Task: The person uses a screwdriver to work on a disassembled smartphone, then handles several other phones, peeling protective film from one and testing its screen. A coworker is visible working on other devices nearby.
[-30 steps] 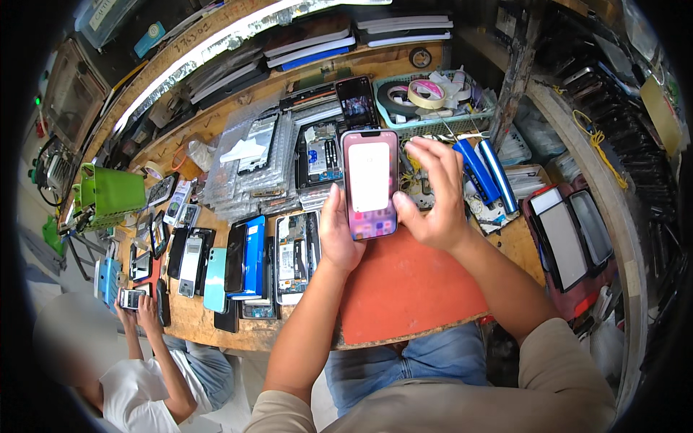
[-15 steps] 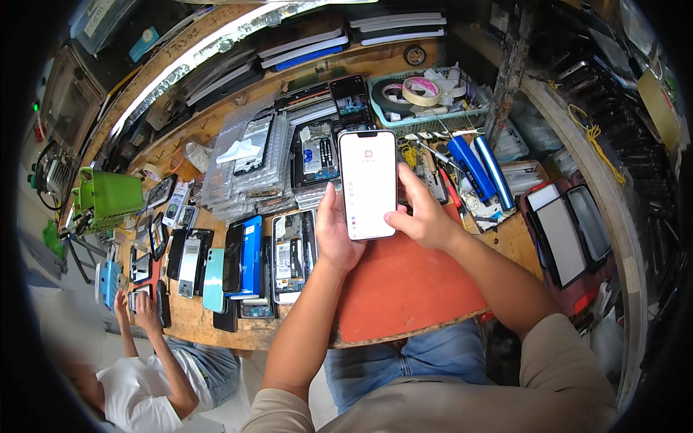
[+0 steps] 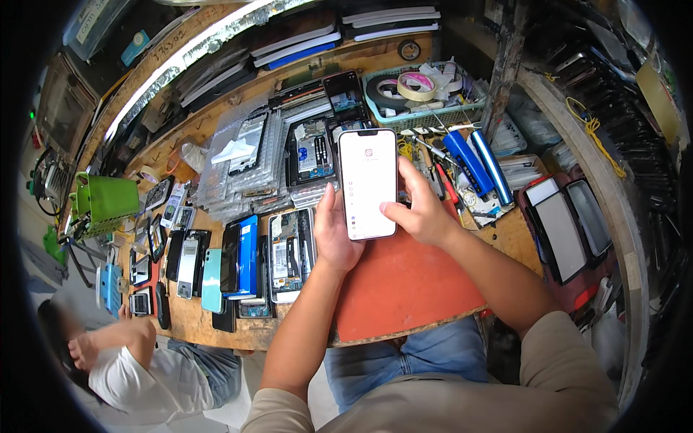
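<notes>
A smartphone point(image 3: 367, 186) with a lit white screen stands upright over the red mat point(image 3: 404, 289). My left hand point(image 3: 336, 234) is wrapped round its lower left side, thumb along the edge. From the right, my right hand point(image 3: 427, 211) grips the other edge, its thumb over the lower part of the screen; its other fingers are partly hidden behind the phone. A small round icon shows near the top of the screen, with a column of small icons down its left side. Just left of my left forearm lies an opened phone point(image 3: 289, 254) with its inner parts bare.
Phones, a teal one point(image 3: 212, 280) among them, and a blue box point(image 3: 247, 256) crowd the bench's left side. Behind are stacked clear plastic trays point(image 3: 238, 162) and a basket point(image 3: 426, 115) of tape rolls. Blue cylinders point(image 3: 469, 162) and tools lie right. Another person point(image 3: 144, 375) sits left.
My right thumb has shifted slightly left and up over the screen. The other person's arm has drawn back from the bench, a hand now raised to the head. The view has shifted slightly.
</notes>
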{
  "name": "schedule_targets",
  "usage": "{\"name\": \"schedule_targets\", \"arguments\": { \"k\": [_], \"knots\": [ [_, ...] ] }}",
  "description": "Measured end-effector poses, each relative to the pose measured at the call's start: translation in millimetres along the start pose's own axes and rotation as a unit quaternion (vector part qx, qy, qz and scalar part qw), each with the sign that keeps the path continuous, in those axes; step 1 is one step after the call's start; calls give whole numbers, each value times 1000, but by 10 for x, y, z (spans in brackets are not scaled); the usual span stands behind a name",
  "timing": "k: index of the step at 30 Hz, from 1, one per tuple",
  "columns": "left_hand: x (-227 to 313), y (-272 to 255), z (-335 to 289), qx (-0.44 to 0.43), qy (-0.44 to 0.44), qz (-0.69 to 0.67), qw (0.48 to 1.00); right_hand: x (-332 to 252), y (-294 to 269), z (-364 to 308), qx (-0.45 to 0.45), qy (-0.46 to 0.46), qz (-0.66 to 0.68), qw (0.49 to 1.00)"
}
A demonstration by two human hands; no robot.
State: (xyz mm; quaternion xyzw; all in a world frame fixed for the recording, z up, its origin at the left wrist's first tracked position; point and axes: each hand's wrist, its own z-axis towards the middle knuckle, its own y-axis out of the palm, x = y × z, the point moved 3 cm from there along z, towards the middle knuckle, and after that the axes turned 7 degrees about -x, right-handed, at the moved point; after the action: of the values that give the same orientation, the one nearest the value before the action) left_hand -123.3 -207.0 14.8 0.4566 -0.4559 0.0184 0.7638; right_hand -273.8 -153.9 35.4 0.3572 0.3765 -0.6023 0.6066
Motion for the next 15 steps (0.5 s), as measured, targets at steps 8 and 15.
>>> {"name": "schedule_targets", "arguments": {
  "k": [8, 15],
  "knots": [
    [36, 61, -11, -46, -14, 16, 999, 44, -15, 19, 22, 73, 70, 995],
    [23, 47, -74, -31, -16, 6, 999, 13, -2, -67, 12, 55, 19, 998]
  ]
}}
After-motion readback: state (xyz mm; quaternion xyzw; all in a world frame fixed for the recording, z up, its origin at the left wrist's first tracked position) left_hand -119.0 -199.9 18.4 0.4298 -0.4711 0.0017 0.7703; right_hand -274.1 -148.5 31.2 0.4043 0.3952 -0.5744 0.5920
